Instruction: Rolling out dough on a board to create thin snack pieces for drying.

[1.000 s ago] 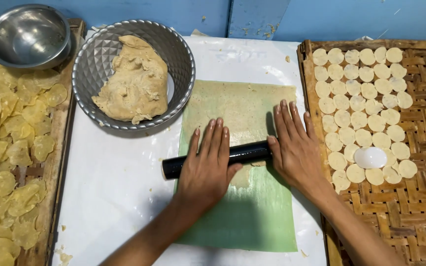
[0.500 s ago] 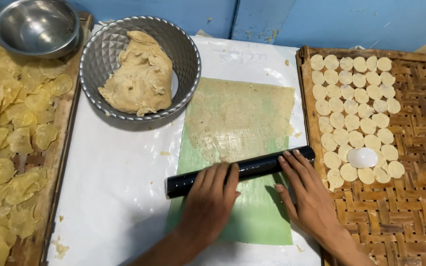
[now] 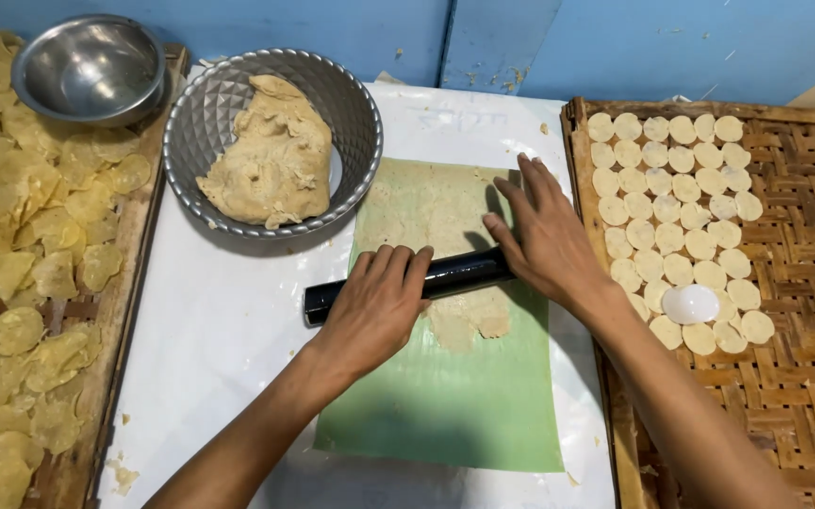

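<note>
Dough bowl (image 3: pixel 202 141) (close) blocks forward; bare board (image 3: pixel 219 320) left.

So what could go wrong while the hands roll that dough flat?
The rolled dough already looks ragged at its near edge, so it might tear or stick to the black rolling pin. The left hand and right hand press at different angles, so thickness may come out uneven. The green sheet could also slide on the white surface.

No packages, labels, signs or screens show anywhere in the scene.
</note>
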